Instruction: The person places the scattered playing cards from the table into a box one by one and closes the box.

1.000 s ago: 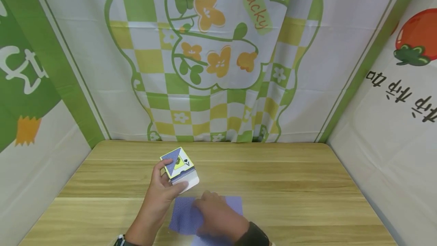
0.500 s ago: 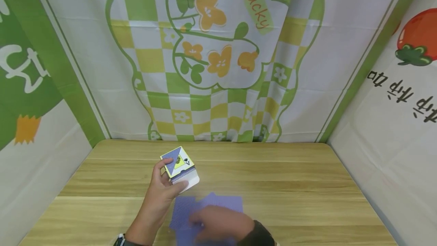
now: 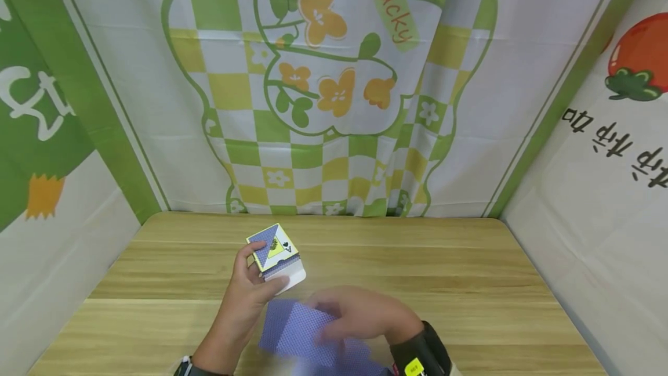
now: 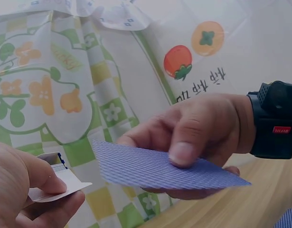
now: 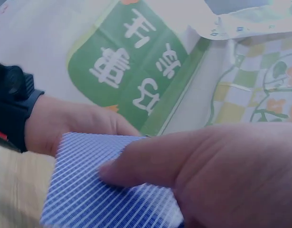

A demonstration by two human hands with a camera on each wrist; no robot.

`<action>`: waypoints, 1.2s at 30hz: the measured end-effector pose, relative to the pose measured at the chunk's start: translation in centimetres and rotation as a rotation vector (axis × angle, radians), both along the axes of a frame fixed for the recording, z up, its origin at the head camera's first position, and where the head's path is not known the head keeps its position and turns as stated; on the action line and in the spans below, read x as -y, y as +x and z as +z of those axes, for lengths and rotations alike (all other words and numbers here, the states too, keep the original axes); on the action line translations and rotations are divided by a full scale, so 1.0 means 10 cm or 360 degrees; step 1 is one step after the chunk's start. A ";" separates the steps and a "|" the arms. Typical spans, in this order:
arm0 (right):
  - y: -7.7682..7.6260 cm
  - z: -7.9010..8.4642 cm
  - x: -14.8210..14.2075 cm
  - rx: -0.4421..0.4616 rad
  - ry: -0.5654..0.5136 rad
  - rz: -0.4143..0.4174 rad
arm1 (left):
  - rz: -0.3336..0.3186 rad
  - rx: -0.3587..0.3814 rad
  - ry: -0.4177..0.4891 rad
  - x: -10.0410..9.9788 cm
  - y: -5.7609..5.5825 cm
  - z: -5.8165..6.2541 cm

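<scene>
My left hand [image 3: 241, 292] grips a small playing card box [image 3: 279, 257] printed with an ace and a blue pattern. Its white flap [image 4: 72, 183] stands open, with the thumb on it in the left wrist view. Below and to the right, my right hand [image 3: 362, 313] pinches a blue-backed playing card [image 3: 302, 329] between thumb and fingers; whether it is a single card cannot be told. In the right wrist view the thumb lies across the patterned back of the playing card [image 5: 79, 190]. More blue-backed cards [image 3: 360, 358] lie spread on the table beneath, partly hidden by the right hand.
The wooden table [image 3: 443, 283] extends to both sides and behind the hands. A green-and-white checked curtain [image 3: 334, 161] hangs along its back edge, with printed cloth walls [image 3: 584, 219] at left and right. A dark band with a device [image 3: 421, 353] sits on the right wrist.
My right hand, earlier low over the spread cards, has lifted and shifted right with a playing card now in its grip. The left hand and the box stay nearly still.
</scene>
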State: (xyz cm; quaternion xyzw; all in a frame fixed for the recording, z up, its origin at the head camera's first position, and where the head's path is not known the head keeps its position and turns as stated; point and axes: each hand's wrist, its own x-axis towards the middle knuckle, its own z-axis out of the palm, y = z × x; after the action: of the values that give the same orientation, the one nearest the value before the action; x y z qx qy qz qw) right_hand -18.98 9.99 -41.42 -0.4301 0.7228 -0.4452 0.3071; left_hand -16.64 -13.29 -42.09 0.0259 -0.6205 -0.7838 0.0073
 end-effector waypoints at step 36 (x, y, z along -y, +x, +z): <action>-0.03 -0.09 0.18 0.0774 -0.0491 -0.0694 | -0.0032 -0.0016 -0.0047 -0.11 0.01 -0.09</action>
State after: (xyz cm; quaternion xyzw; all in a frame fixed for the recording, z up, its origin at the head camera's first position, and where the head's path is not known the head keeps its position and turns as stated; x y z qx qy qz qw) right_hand -19.24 8.18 -42.33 -0.1888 0.6277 -0.6934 0.2993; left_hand -16.56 -12.15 -42.99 0.0156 -0.6322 -0.7746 0.0031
